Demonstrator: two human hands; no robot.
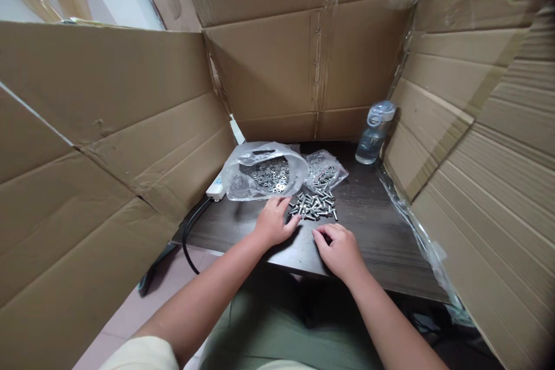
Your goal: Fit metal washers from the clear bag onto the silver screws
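Observation:
My left hand (276,222) rests on the dark table, its fingers apart, just in front of an open plastic bag (234,170) of metal washers and nuts (273,175). Its thumb lies close to the left edge of a loose pile of metal bolts (315,206). To the right, my right hand (338,245) is near the front of that pile, with thumb and index finger pressed together; anything between them is too small to make out. Behind the pile lies a second clear bag (326,166), with more bolts in it.
A water bottle (373,133) stands at the back right of the dark table (377,214). Cardboard walls (269,69) enclose the back and both sides. A white power strip (215,188) with a black cable (186,237) sits at the left edge.

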